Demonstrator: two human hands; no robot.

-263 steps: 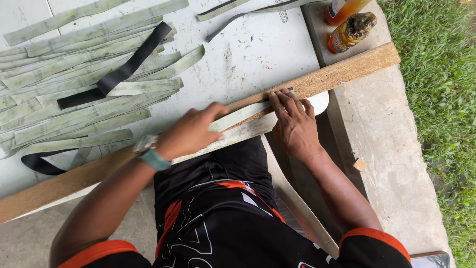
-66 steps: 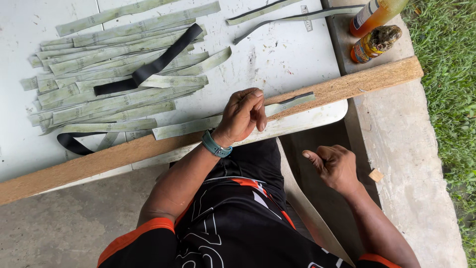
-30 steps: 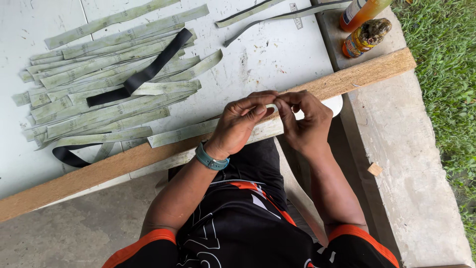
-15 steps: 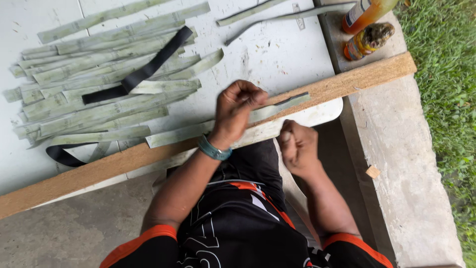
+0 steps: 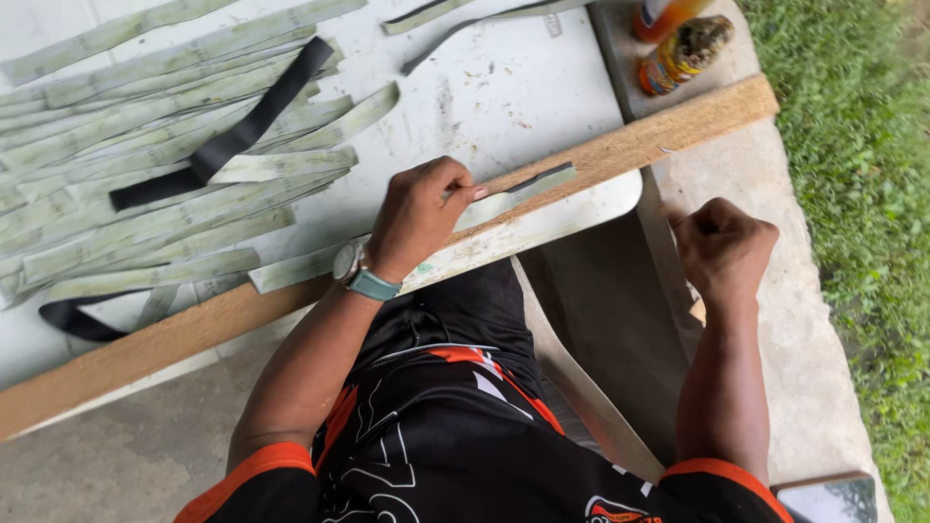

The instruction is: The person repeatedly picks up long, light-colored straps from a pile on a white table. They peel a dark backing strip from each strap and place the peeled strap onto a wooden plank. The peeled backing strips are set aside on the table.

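the left hand [image 5: 418,219] pressed down, fingers curled, on a long pale green leaf strip [image 5: 518,185] that lay along a wooden plank [image 5: 620,147], and it appeared to be pinching and holding the strip against the wood, though the fingertips hid the exact contact. the strip's long axis ran with the plank, slanting from lower left to upper right; one end reached out beyond the fingertips toward the upper right, and the other part ran back under the wrist and past the teal watch band [image 5: 373,285] toward the lower left. the right hand [image 5: 722,250] was clenched into a fist well apart from the strip, off to the right of the holding hand and lower, over a grey concrete ledge [image 5: 736,184]; whether anything thin was caught inside that fist could not be told. so the left hand was the one on the strip, and the right hand stood clear of it, nearest to the strip's free far end. beyond the left hand, on the far side of the plank, a white tabletop [image 5: 504,87] carried a spread heap of similar green strips [image 5: 145,184] lying roughly parallel to the held one, with a black strap [image 5: 232,140] laid across them. farther off to the upper right of the grip stood two bottles [image 5: 683,44], and grass [image 5: 852,194] lay past the ledge to the right of the clenched hand.
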